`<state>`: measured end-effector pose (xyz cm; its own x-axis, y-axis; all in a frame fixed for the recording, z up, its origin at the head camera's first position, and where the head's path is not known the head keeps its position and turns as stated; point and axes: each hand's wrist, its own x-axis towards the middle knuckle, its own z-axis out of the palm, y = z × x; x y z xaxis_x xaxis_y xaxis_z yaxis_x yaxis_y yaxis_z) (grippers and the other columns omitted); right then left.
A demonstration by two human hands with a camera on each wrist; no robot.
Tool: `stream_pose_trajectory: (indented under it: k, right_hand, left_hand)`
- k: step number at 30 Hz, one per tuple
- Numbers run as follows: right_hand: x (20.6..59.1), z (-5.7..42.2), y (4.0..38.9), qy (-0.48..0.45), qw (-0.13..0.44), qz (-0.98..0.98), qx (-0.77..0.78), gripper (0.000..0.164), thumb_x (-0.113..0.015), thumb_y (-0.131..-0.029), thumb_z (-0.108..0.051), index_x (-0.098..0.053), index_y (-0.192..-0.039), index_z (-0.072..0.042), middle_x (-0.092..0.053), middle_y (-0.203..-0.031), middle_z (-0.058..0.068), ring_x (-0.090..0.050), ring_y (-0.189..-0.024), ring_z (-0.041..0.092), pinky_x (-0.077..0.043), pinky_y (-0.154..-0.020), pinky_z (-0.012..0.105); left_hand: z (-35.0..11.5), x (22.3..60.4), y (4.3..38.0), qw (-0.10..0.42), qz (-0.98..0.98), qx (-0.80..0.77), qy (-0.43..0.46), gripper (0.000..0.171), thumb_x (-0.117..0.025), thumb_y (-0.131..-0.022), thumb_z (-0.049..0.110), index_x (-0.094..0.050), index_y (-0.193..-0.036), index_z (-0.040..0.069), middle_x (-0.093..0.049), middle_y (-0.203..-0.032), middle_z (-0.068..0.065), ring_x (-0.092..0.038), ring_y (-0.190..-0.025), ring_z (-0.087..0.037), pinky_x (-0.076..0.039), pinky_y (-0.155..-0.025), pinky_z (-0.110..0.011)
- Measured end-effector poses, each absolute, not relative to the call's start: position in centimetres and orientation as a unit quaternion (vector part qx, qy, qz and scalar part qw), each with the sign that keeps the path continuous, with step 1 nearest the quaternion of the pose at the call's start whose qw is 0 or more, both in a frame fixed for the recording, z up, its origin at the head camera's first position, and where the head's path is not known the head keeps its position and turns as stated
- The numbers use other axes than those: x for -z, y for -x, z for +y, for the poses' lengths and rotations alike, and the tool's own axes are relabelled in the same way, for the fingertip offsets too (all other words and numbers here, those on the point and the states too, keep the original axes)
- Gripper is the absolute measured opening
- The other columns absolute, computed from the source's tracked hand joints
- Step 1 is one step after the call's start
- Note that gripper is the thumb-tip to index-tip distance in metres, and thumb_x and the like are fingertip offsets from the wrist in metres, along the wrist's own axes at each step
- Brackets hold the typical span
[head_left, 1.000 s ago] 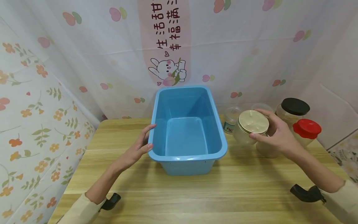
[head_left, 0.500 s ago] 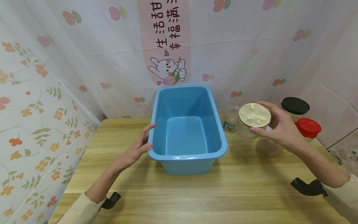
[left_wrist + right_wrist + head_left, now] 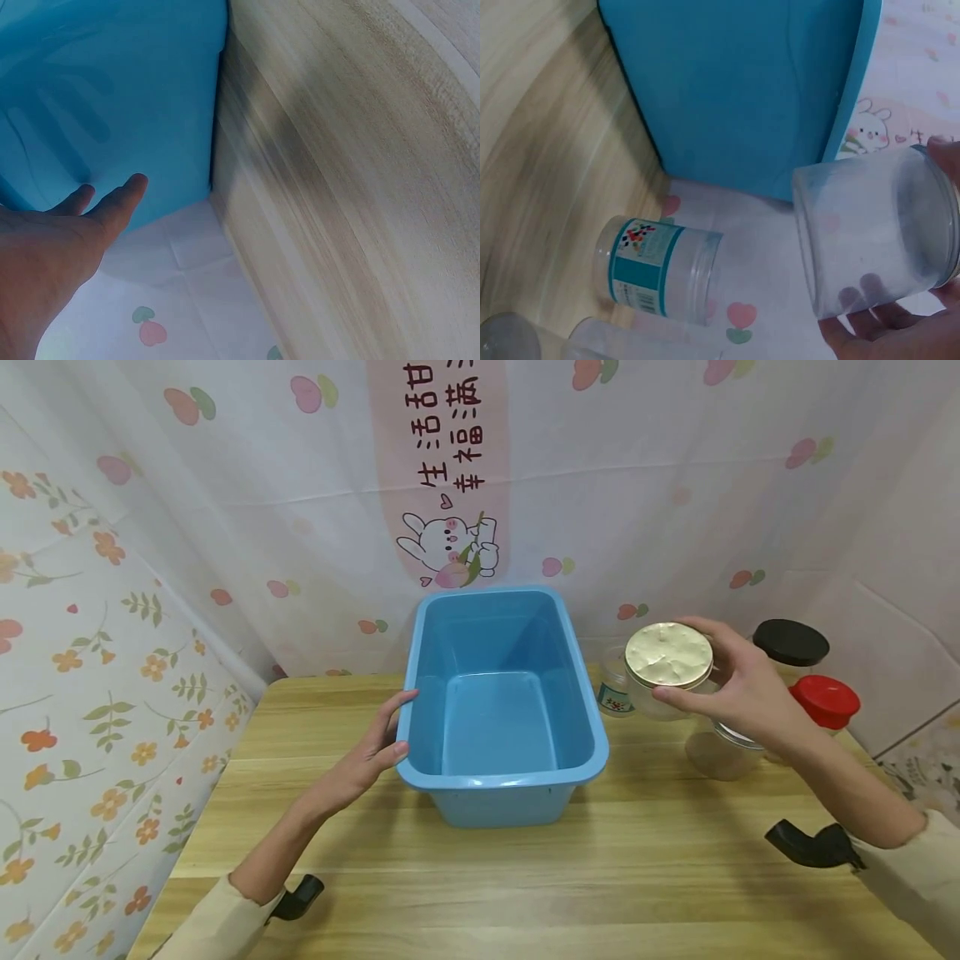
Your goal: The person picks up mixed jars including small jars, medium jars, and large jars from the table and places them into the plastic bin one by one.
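One gold-lidded jar [image 3: 667, 670] raised off desk [image 3: 487, 881], gripped by curled fingers [image 3: 708, 630] of right hand [image 3: 742, 689]; left hand [image 3: 366, 762], fingers loosely spread, touches blue tub [image 3: 502, 782].

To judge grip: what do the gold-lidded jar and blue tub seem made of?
Gold-lidded jar: clear, slightly hazy body, probably plastic, though glass isn't ruled out; its lid looks like thin metal, shiny and wrinkled. Blue tub: likely moulded plastic, smooth, opaque, lightly glossy along its rounded rim.
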<state>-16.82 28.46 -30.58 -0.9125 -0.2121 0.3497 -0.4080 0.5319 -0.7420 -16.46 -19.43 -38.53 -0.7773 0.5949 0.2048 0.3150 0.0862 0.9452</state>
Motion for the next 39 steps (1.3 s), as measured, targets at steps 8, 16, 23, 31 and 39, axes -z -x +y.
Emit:
stream_pose_trajectory:
  k: [8, 16, 23, 31, 39]
  right_hand:
    - [29.9, 27.1, 16.7, -0.153, 0.122, -0.892, -0.407, 0.083, -0.091, -0.078, -0.018, -0.047, -0.149, -0.020, -0.053, -0.134, 0.000, -0.050, -0.120, 0.023, -0.041, -0.098, 0.024]
    - [28.3, 24.7, 16.2, -0.152, 0.123, -0.905, -0.377, 0.088, -0.094, -0.074, -0.022, -0.046, -0.148, -0.012, -0.055, -0.137, 0.014, -0.052, -0.120, 0.041, -0.044, -0.093, 0.063]
    - [27.2, 23.0, 16.1, -0.171, 0.155, -0.919, -0.320, 0.087, -0.094, -0.072, -0.024, -0.049, -0.146, -0.011, -0.055, -0.140, 0.012, -0.054, -0.120, 0.036, -0.047, -0.091, 0.061]
    - [26.0, 21.2, 15.6, -0.169, 0.161, -0.942, -0.239, 0.092, -0.093, -0.072, -0.030, -0.046, -0.148, -0.009, -0.054, -0.134, 0.021, -0.050, -0.121, 0.041, -0.046, -0.087, 0.065]
    - [25.2, 19.0, 14.9, -0.185, 0.197, -0.951, -0.150, 0.094, -0.093, -0.070, -0.033, -0.047, -0.147, -0.007, -0.052, -0.133, 0.028, -0.049, -0.118, 0.049, -0.046, -0.084, 0.068]
  left_hand:
    - [-19.3, 38.6, 16.6, 0.120, 0.730, -0.595, -0.314, 0.063, -0.044, -0.108, 0.032, -0.009, -0.160, 0.027, -0.014, -0.158, -0.031, -0.032, -0.133, -0.060, -0.040, -0.097, -0.067]
    - [-19.2, 38.5, 16.5, 0.117, 0.736, -0.590, -0.311, 0.063, -0.043, -0.108, 0.033, -0.009, -0.160, 0.027, -0.010, -0.159, -0.032, -0.031, -0.134, -0.061, -0.041, -0.097, -0.067]
    - [-19.3, 38.7, 16.6, 0.114, 0.735, -0.590, -0.314, 0.063, -0.043, -0.108, 0.035, -0.009, -0.160, 0.026, -0.009, -0.160, -0.030, -0.031, -0.135, -0.059, -0.038, -0.097, -0.070]
    - [-19.3, 38.8, 16.5, 0.117, 0.736, -0.590, -0.311, 0.063, -0.043, -0.108, 0.035, -0.009, -0.160, 0.028, -0.012, -0.160, -0.026, -0.034, -0.134, -0.055, -0.042, -0.097, -0.066]
    - [-19.2, 38.8, 16.4, 0.113, 0.740, -0.584, -0.313, 0.062, -0.041, -0.108, 0.035, -0.008, -0.160, 0.027, -0.010, -0.160, -0.028, -0.033, -0.134, -0.057, -0.041, -0.097, -0.066]
